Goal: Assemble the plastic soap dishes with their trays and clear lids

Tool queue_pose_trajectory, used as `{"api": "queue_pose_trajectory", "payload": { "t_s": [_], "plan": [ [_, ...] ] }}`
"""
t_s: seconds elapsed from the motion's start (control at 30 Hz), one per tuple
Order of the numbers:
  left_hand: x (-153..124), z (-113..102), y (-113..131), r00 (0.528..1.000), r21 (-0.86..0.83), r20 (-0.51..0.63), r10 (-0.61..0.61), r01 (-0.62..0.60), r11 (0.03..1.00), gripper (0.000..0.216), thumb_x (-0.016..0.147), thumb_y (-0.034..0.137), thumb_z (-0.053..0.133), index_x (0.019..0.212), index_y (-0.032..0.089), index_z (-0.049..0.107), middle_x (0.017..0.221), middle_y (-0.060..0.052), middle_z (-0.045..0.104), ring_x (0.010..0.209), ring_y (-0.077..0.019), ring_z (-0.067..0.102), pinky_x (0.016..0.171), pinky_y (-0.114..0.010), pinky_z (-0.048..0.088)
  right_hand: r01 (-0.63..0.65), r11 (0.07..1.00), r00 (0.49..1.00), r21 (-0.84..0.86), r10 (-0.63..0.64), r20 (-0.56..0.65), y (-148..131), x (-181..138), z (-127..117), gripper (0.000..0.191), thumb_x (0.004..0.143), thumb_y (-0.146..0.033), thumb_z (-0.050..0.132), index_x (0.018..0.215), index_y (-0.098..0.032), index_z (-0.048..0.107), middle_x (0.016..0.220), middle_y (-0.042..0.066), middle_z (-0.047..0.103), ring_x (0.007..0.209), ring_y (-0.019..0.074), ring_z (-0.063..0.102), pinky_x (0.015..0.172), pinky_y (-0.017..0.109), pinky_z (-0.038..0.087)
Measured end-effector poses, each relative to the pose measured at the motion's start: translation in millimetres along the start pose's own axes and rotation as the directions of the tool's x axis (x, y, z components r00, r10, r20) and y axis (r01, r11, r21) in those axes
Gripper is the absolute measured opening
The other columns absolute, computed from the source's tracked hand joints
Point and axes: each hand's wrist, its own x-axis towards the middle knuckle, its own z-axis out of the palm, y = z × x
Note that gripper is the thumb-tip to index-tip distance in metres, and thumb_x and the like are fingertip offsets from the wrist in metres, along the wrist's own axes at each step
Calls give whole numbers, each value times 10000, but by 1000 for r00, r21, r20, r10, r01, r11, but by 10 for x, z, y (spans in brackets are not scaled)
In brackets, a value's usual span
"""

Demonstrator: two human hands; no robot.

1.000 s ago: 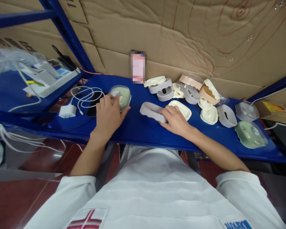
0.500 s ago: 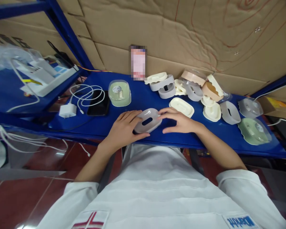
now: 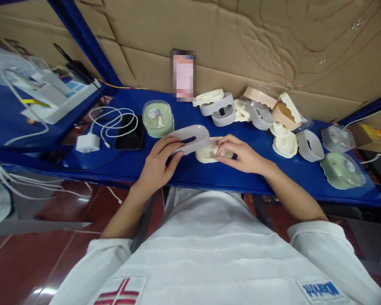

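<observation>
My left hand grips a grey oval plastic shell by its left end, thumb in front and fingers behind. The shell has a long slot in its bottom and is raised, tilted, over the table. My right hand has its thumb and fingers closed on the right edge of a cream oval plastic tray. That tray lies low by the table's front, partly behind the grey shell and my fingertips.
A green clear-lidded box stands behind my left hand, beside a dark phone and a white charger with coiled cable. Grey, cream and peach plastic parts are heaped at the back right. Another green box sits far right.
My left hand has lifted the grey shell off the table and tilted it. My right hand has taken hold of the cream tray, which is now farther left and nearer me.
</observation>
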Motion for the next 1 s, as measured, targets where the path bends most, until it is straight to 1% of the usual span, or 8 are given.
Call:
{"api": "queue_pose_trajectory", "payload": {
  "t_s": [0.1, 0.17, 0.27, 0.37, 0.53, 0.7, 0.83, 1.0],
  "plan": [
    [-3, 48, 86, 999, -9, 4, 39, -39, 999, 270, 1113, 288, 572, 1347, 235, 696, 1387, -91, 721, 1459, -278, 607, 1274, -527, 493, 67, 992, 988, -108, -80, -128, -159, 27, 87, 250, 1096, -468, 620, 1194, -256, 709, 1259, 119, 698, 1245, 281, 687, 1073, 473, 574],
    [-4, 102, 135, 996, -2, 61, 69, -69, 998, 282, 1110, 298, 577, 1361, 238, 691, 1402, -102, 709, 1462, -290, 602, 1268, -545, 499, 83, 974, 981, -212, -118, -156, -168, 31, 106, 387, 1060, -525, 675, 1332, -251, 697, 1388, 148, 684, 1364, 329, 636, 1143, 530, 534],
    [1, 164, 172, 976, 23, 188, 109, -115, 993, 290, 1106, 326, 587, 1355, 223, 695, 1445, -131, 678, 1471, -312, 593, 1261, -564, 504, 92, 953, 993, -288, -111, -51, -69, 23, 117, 591, 1042, -587, 679, 1525, -251, 624, 1600, 163, 595, 1521, 380, 525, 1248, 614, 432],
    [1, 183, 156, 953, 43, 270, 136, -153, 987, 318, 1079, 374, 647, 1348, 210, 698, 1460, -151, 667, 1471, -325, 595, 1248, -552, 522, 102, 953, 994, -286, -85, 69, 68, 8, 167, 500, 1101, -538, 586, 1494, -241, 673, 1564, 145, 648, 1495, 354, 574, 1244, 599, 454],
    [-16, 187, 91, 960, 97, 229, 160, -186, 978, 243, 1077, 311, 640, 1282, 217, 730, 1370, -124, 724, 1427, -311, 638, 1218, -523, 553, 104, 962, 993, -252, -87, 78, 148, 19, 241, 471, 1139, -511, 503, 1482, -250, 693, 1613, 120, 617, 1548, 310, 535, 1284, 557, 430],
    [8, 156, 113, 959, 71, 247, 141, -163, 984, 218, 1072, 329, 633, 1234, 223, 734, 1394, -124, 701, 1405, -306, 642, 1215, -524, 549, -99, 934, 994, -342, 77, -76, 247, 73, 131, 549, 1168, -475, 365, 1643, -248, 524, 1727, 124, 482, 1633, 312, 410, 1330, 600, 303],
    [24, 133, 142, 951, 77, 290, 110, -138, 988, 228, 1071, 409, 638, 1147, 206, 711, 1424, -151, 665, 1415, -337, 615, 1192, -535, 550, -247, 868, 968, -432, 205, -142, 420, 87, 4, 592, 1145, -489, 370, 1676, -242, 460, 1727, 137, 479, 1645, 350, 371, 1325, 656, 237],
    [17, 147, 127, 950, 76, 299, 84, -112, 991, 215, 1065, 419, 630, 1109, 213, 675, 1423, -154, 650, 1412, -347, 609, 1193, -542, 535, -436, 748, 887, -501, 265, -377, 580, 45, -244, 611, 1118, -489, 379, 1639, -189, 490, 1697, 190, 493, 1591, 393, 413, 1283, 677, 264]
  ]
}}
